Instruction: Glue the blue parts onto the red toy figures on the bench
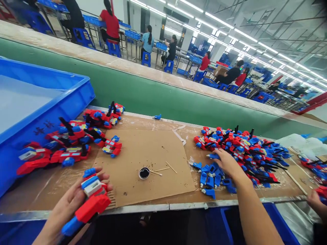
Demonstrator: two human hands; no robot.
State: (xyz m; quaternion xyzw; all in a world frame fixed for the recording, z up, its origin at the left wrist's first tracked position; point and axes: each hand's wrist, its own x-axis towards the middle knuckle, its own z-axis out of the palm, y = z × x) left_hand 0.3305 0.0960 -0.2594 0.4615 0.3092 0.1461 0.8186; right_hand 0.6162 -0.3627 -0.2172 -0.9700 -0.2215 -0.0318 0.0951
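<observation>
1. Long lights (219, 20) shine above people (110, 22) on blue stools (113, 48).
2. Brown cardboard (143, 146) lies on the table (135, 121), under a little cup (144, 173) of black stuff and thin sticks (161, 169).
3. My left hand (70, 200) has its fingers curled round a red and blue toy (93, 206).
4. My right hand (227, 163) reaches into small blue pieces (211, 178); I can't tell if its fingers pinch one.

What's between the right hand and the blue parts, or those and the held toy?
Nothing visible between right hand and blue parts; it appears to be touching one. Between those and the toy in the left hand: a cup and swabs on the cardboard, low, probably easy to pass over.
</observation>
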